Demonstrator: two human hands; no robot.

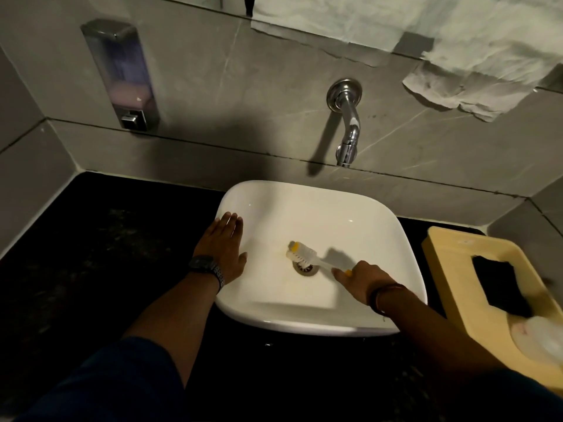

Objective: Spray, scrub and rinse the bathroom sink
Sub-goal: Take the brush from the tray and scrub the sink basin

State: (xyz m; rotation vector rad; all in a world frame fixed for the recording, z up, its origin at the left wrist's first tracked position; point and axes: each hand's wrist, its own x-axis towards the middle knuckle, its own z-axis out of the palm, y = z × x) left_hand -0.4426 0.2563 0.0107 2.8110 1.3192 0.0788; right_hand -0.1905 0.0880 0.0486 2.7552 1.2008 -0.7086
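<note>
A white square vessel sink (359,208) sits on a black counter. My right hand (359,277) grips the handle of a white and yellow brush (303,254), whose bristled head lies over the metal drain (305,268) in the basin floor. My left hand (224,243) rests flat on the sink's left rim, fingers spread, holding nothing. A chrome wall tap (347,123) hangs above the back of the sink; no water runs from it.
A soap dispenser (122,74) is fixed to the wall at the left. At the right edge of the black counter (106,254) stands a yellow tray (451,260) holding a dark scrub pad (499,287) and a pale round item. Crumpled paper hangs on the wall above.
</note>
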